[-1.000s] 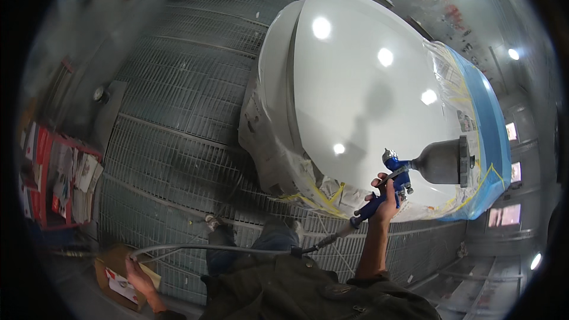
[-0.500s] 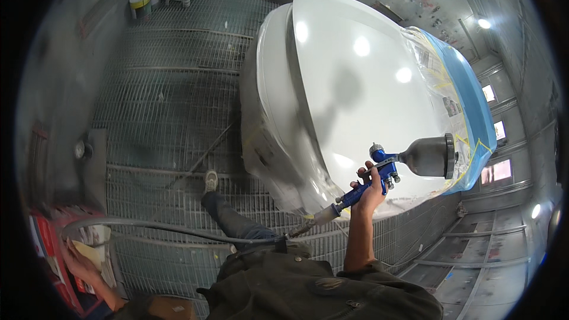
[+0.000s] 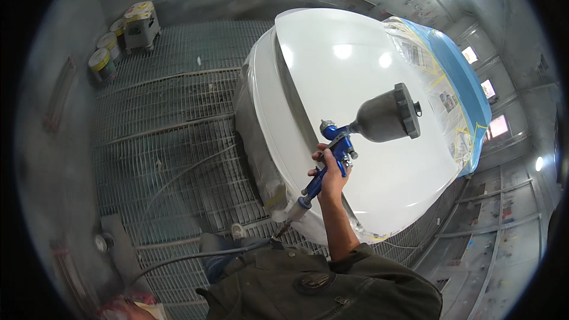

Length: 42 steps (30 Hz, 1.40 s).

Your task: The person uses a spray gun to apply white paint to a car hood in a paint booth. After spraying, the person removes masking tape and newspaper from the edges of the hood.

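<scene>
Presently, the right hand (image 3: 333, 181) holds the blue spray gun (image 3: 342, 150) over the white car hood (image 3: 332, 77). It is better to move at steady distance, with the hose (image 3: 178, 257) clear of the hood. Whether the left hand (image 3: 135, 313) grips something, I cannot tell.

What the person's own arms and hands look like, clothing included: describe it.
The right hand is bare, with no glove or wristband showing. A loose, dark olive-brown sleeve ends well short of the wrist, leaving the forearm uncovered. The left hand is blurred and mostly lost at the picture's dark rim, so little can be told.
</scene>
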Available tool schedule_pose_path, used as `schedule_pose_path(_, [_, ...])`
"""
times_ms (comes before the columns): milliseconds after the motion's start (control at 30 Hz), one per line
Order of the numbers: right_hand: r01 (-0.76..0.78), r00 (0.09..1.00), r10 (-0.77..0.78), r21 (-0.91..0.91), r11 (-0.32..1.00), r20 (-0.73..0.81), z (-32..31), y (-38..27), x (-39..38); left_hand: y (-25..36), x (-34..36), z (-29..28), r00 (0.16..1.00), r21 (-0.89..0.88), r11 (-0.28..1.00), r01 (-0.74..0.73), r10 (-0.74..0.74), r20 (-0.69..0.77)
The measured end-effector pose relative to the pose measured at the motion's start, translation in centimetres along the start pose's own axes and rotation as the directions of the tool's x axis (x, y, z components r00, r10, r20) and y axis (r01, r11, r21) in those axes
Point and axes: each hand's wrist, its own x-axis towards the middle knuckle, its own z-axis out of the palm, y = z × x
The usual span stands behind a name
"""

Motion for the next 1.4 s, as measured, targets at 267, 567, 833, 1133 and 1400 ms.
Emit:
schedule_pose_path(267, [0.039,0.99,-0.042,-0.019,0.999,-0.131,13.9,4.0,7.9,14.2,12.9,11.2,0.926,0.221,0.969,0.108,-0.18,0.333])
schedule_pose_path(567, [0.093,0.868,-0.062,0.039,0.995,-0.493,31.6,6.4,15.9,31.7,42.2,22.9,0.867,0.262,0.963,-0.059,-0.081,0.491])
schedule_pose_path(833, [0.109,0.756,-0.091,-0.012,0.994,-0.648,42.7,8.5,24.4,58.6,65.6,28.5,0.844,0.056,0.935,-0.351,0.29,0.452])
schedule_pose_path(1133, [0.106,0.704,-0.083,-0.012,0.994,-0.705,52.4,11.0,45.4,75.0,73.2,39.6,0.836,0.082,0.932,-0.353,0.275,0.476])
schedule_pose_path(1400, [0.105,0.692,-0.105,-0.045,0.993,-0.714,59.5,8.2,62.8,91.6,76.6,48.2,0.762,-0.21,0.857,-0.471,0.515,0.391])
